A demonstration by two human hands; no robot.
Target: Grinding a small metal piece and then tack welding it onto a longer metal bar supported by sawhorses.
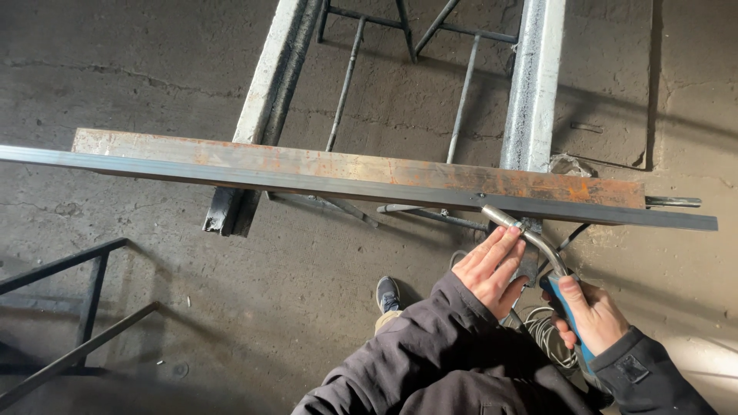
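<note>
A welding torch (538, 253) is held by its blue handle in the right hand (588, 315), fingers closed around it. The left hand (492, 269) is laid with fingers loosely extended against the curved neck. The nozzle is set against the near edge of a long steel bar (346, 184), just ahead of both hands, the left being nearer. The bar's long axis runs left to right, beside a rusty flat bar (307, 163), across two grey rails (530, 84) (a trestle). Cracked concrete floor (154, 77) lies below; a dark frame (84, 307) stands at left.
</note>
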